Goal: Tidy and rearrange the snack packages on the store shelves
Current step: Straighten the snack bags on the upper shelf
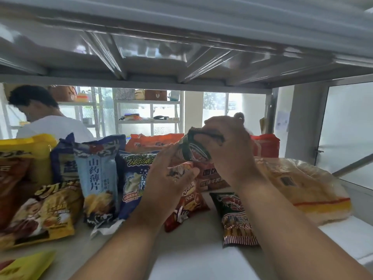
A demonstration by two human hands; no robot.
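On the white shelf (193,263) a prawn cracker packet (237,217) lies flat nearest, then the left hand (169,178) pinches a red snack bag (186,205) while the right hand (226,146) grips a dark green packet (193,147) raised above it, 1 person (52,124) beyond.

— Where are you standing?
— You're in a small shop, at a metal shelf (197,257) stocked with snack packages (99,178), bright crisp bags crowding it in rows.
— What else tells you that?
— Beyond it you see more open racks (149,122) holding bags and small goods against big windows (234,106), and another person in a white shirt (54,128) bent over the next aisle.
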